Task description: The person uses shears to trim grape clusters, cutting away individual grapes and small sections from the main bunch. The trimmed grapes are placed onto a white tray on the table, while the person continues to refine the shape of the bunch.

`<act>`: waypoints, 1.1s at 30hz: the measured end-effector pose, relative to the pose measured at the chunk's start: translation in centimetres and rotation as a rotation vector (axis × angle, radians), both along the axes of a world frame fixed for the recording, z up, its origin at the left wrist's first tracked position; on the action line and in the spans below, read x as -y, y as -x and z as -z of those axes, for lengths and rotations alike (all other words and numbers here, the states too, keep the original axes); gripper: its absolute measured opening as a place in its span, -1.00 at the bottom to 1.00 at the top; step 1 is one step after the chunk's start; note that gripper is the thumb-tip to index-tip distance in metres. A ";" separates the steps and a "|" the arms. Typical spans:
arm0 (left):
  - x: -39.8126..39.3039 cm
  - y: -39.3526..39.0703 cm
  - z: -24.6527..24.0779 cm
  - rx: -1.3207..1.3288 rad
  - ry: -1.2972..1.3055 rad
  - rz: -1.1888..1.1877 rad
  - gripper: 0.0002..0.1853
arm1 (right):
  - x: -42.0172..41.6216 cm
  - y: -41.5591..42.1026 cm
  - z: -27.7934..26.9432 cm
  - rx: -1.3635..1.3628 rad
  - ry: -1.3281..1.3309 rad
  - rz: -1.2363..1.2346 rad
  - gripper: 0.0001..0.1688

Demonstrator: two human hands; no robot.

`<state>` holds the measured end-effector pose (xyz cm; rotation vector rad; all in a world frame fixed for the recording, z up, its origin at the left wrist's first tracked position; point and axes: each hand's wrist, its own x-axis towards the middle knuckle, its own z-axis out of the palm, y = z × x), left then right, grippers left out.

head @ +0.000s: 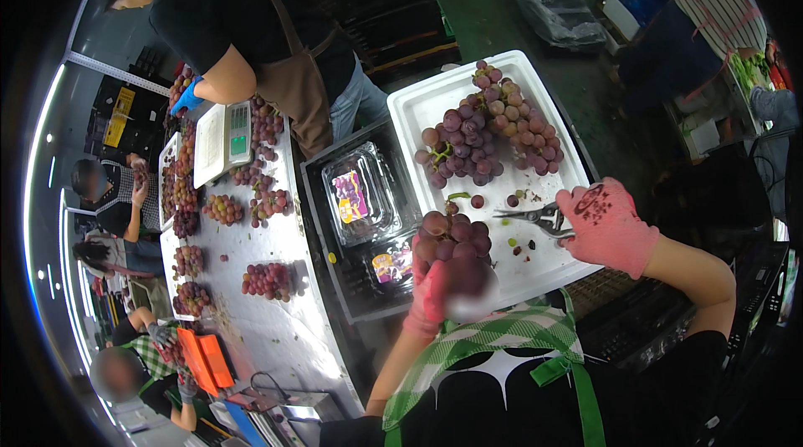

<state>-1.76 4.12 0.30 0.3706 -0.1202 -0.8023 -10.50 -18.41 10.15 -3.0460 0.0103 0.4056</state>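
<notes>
My left hand (pixel 428 299), in a pink glove, holds a bunch of purple-red grapes (pixel 457 237) over the near left part of a white foam tray (pixel 580 259). Part of that bunch is blurred. In my right hand (pixel 605 227), also pink-gloved, is a pair of small pruning snips (pixel 539 216). Their blades point left towards the held bunch, apart from it. Farther back in the tray lie a dark bunch (pixel 464 146) and a redder bunch (pixel 524 121). Loose grapes (pixel 477 201) and bits of stem are scattered on the tray floor.
Left of the tray, a black crate (pixel 342 296) holds clear plastic clamshells (pixel 357 193) with labels. Beyond stands a metal table (pixel 270 334) with grape bunches (pixel 266 281) and a scale (pixel 223 143). A co-worker in a brown apron (pixel 292 92) stands close by; others work farther off.
</notes>
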 end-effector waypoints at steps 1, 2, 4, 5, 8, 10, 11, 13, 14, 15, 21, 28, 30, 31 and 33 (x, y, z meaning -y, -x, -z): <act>0.0 -0.1 -0.2 0.032 -0.011 0.019 -0.56 | 0.1 0.0 -0.4 0.038 -0.002 0.029 -0.56; -0.1 -0.3 -0.5 0.016 -0.022 0.060 -0.53 | 0.2 0.1 -0.8 0.076 -0.003 0.059 -0.55; -0.5 -1.0 -1.7 0.019 -0.040 0.176 -0.49 | 0.4 0.0 -1.8 0.137 -0.081 0.089 -0.54; -0.7 -1.6 -2.7 0.036 -0.049 0.247 -0.48 | 0.3 -0.3 -2.3 0.165 -0.076 0.048 -0.54; -0.5 -1.6 -2.8 -0.006 -0.025 0.317 -0.47 | 0.1 -0.8 -2.7 0.203 -0.058 -0.034 -0.53; -0.7 -1.6 -2.6 -0.057 0.015 0.350 -0.45 | 0.2 -1.0 -2.5 0.180 -0.056 -0.074 -0.51; -0.8 -1.6 -2.7 -0.044 -0.010 0.352 -0.43 | 0.2 -0.9 -2.5 0.182 -0.041 -0.084 -0.50; -1.0 -1.7 -2.9 -0.019 -0.059 0.355 -0.40 | 0.2 -0.8 -2.4 0.186 -0.013 -0.109 -0.48; -1.2 -1.7 -2.9 -0.029 -0.074 0.371 -0.40 | 0.3 -0.9 -2.4 0.183 -0.029 -0.120 -0.48; -1.6 -1.8 -2.7 -0.037 -0.088 0.388 -0.38 | 0.4 -1.0 -2.4 0.182 -0.044 -0.131 -0.47; -2.2 -2.3 -2.1 0.015 -0.203 0.451 -0.31 | 1.2 -1.7 -3.1 0.130 -0.040 -0.227 -0.45; -2.3 -2.6 -1.6 0.072 -0.266 0.516 -0.34 | 1.8 -2.1 -2.4 0.038 -0.056 -0.293 -0.44; -2.3 -2.3 -1.2 0.059 -0.269 0.468 -0.35 | 1.9 -2.1 -1.8 0.046 -0.063 -0.298 -0.46; -2.3 -2.2 -1.1 0.053 -0.270 0.445 -0.36 | 2.0 -2.0 -1.5 0.050 -0.067 -0.299 -0.47; -2.3 -2.4 -1.2 0.075 -0.339 0.446 -0.35 | 2.0 -1.9 -0.8 -0.030 -0.097 -0.243 -0.50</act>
